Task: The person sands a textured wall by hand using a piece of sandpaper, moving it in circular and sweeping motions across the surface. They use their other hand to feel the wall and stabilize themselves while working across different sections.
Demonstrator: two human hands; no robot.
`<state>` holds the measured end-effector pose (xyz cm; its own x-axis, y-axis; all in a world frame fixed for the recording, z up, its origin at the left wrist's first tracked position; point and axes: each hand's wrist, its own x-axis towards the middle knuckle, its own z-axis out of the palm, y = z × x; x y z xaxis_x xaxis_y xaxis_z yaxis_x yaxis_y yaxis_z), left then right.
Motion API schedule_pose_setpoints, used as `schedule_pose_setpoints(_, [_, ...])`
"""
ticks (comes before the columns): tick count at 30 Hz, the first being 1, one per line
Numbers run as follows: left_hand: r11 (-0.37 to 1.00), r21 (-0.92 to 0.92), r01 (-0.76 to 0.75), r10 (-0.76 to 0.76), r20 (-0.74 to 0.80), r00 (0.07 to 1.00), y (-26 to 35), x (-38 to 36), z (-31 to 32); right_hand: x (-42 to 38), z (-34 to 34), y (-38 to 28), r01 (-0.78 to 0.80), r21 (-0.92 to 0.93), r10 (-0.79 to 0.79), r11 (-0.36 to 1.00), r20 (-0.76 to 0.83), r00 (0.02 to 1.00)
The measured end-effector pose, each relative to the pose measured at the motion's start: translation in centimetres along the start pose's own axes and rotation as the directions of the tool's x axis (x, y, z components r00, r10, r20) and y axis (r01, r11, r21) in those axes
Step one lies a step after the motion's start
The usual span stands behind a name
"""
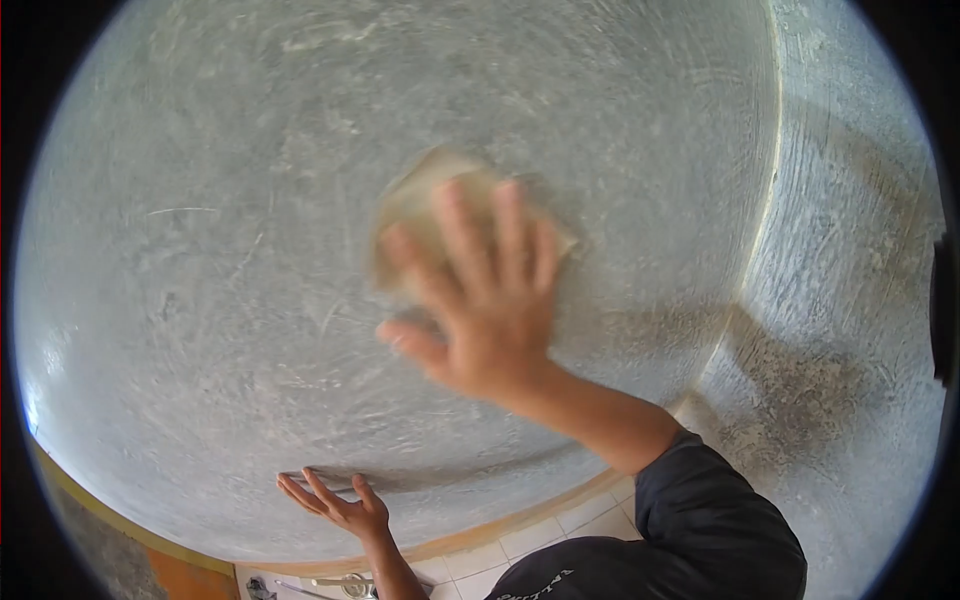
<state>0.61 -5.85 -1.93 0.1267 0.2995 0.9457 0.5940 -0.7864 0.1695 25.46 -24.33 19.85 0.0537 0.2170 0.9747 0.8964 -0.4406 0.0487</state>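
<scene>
Against the mottled grey wall [250,330], my right hand [485,300] lies spread over a tan sheet or cloth [425,185], pressing it flat; both are blurred by motion. The sheet shows above the fingertips and to either side of them. Lower left, my left hand [345,507] is near or against the wall with its fingers apart, and nothing shows in it. Whether its palm touches the surface is hard to tell.
A corner line runs down the right, where a rougher grey wall [840,300] begins. Below are white floor tiles [535,537], an orange and yellow edge [190,572] and small metallic items [352,583] partly behind my left forearm.
</scene>
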Motion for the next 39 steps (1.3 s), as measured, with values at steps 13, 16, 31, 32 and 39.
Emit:
schedule_pose_setpoints(13, [0.999, -0.036, 0.006, -0.008, -0.037, 0.999, -1.0, -0.1, 0.9, 3.1, 3.0, -8.6, 0.466, 0.257, -0.503, 0.846, 0.101, 0.858])
schedule_pose_setpoints(16, [0.999, -0.029, 0.044, -0.046, -0.065, 0.997, 0.3, 0.0, 1.3, 5.8, 0.0, -2.6, 0.236, 0.204, -0.249, 0.95, 0.043, 0.967])
schedule_pose_setpoints(31, [0.996, 0.046, 0.07, -0.07, -0.002, 0.998, 8.8, -1.0, 1.9, 2.1, -10.3, 35.0, -0.299, -0.174, 0.245, 0.938, -0.274, 0.93])
schedule_pose_setpoints(32, [0.996, 0.053, 0.073, -0.073, 0.002, 0.997, 9.4, -1.0, 2.0, 1.7, -10.4, 35.8, -0.298, -0.17, 0.247, 0.939, -0.268, 0.931])
schedule_pose_setpoints(39, [0.998, 0.002, 0.058, -0.058, -0.021, 0.998, 10.1, -0.5, 2.0, 2.6, -10.0, 34.2, -0.355, -0.096, 0.308, 0.93, -0.324, 0.895])
